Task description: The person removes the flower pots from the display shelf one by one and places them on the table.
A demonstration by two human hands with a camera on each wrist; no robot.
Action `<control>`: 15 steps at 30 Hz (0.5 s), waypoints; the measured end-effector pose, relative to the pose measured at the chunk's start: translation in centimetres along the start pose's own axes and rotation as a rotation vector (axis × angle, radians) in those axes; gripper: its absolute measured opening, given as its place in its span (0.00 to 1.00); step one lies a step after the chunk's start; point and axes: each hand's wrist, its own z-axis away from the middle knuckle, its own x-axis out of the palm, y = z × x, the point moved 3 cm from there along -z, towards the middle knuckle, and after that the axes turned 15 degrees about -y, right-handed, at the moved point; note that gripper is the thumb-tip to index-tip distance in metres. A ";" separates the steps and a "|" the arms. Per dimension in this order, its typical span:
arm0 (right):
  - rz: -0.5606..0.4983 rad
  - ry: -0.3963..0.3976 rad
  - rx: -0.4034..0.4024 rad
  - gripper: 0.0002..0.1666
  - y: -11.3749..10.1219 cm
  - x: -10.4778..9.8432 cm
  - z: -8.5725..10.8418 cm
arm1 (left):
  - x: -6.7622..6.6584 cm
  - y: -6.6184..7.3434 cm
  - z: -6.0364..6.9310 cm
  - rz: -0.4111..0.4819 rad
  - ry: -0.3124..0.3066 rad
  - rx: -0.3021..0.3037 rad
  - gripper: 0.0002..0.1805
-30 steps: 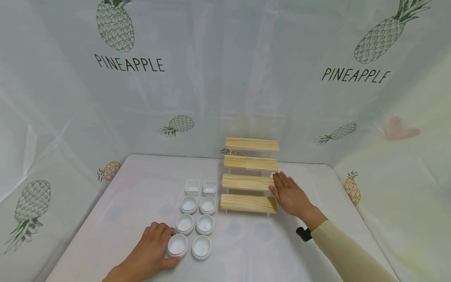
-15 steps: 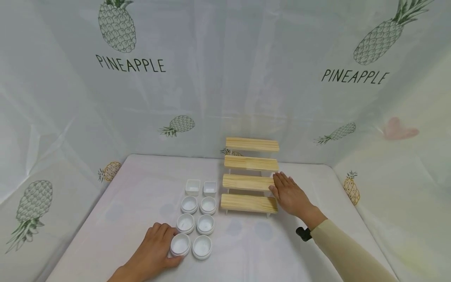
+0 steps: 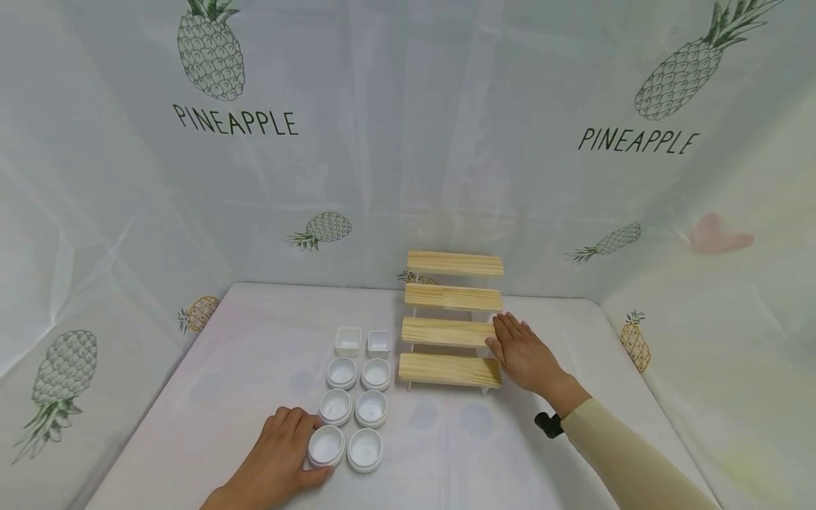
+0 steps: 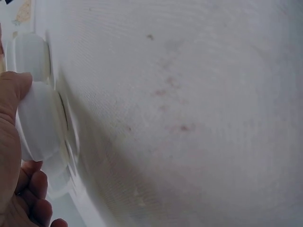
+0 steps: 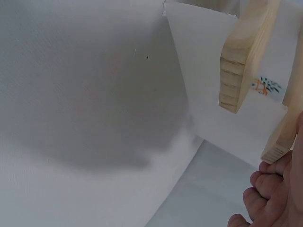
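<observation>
My left hand [image 3: 280, 453] holds a small round white cup [image 3: 326, 445] at the near left of a cluster, thumb at its near side and fingers at its far left. In the left wrist view that cup [image 4: 40, 123] sits between thumb and fingertips, low against the table. My right hand [image 3: 529, 354] rests against the right end of a stepped wooden shelf [image 3: 449, 331], beside the second step from the front. In the right wrist view the hand's fingers [image 5: 270, 189] touch the end of a wooden plank [image 5: 236, 71]; part of the hand is cut off.
Several more round white cups [image 3: 365, 449] stand in two columns, with two square white cups [image 3: 348, 341] at the far end. The shelf has white side supports. A white pineapple-print sheet [image 3: 446, 142] hangs behind the white-covered table [image 3: 255, 340].
My left hand has shifted slightly right with the held cup, closer to the neighbouring cup. The right hand stays at the shelf; the view tilts a little.
</observation>
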 end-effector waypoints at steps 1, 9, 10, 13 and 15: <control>-0.001 0.000 0.002 0.39 0.0 0.0 0.0 | 0.0 0.0 0.0 -0.001 -0.004 0.000 0.37; -0.063 0.017 0.024 0.40 0.3 0.3 0.7 | -0.9 -0.6 0.3 -0.013 0.039 -0.032 0.38; -0.072 0.025 0.031 0.40 0.4 0.4 0.9 | -1.1 -0.8 0.3 -0.020 0.063 -0.033 0.37; -0.102 0.062 0.063 0.41 0.5 0.9 1.9 | -2.0 -1.6 0.2 -0.054 0.136 -0.041 0.35; -0.131 0.100 0.092 0.41 0.7 1.2 2.7 | -2.7 -2.4 -0.1 -0.065 0.183 -0.053 0.34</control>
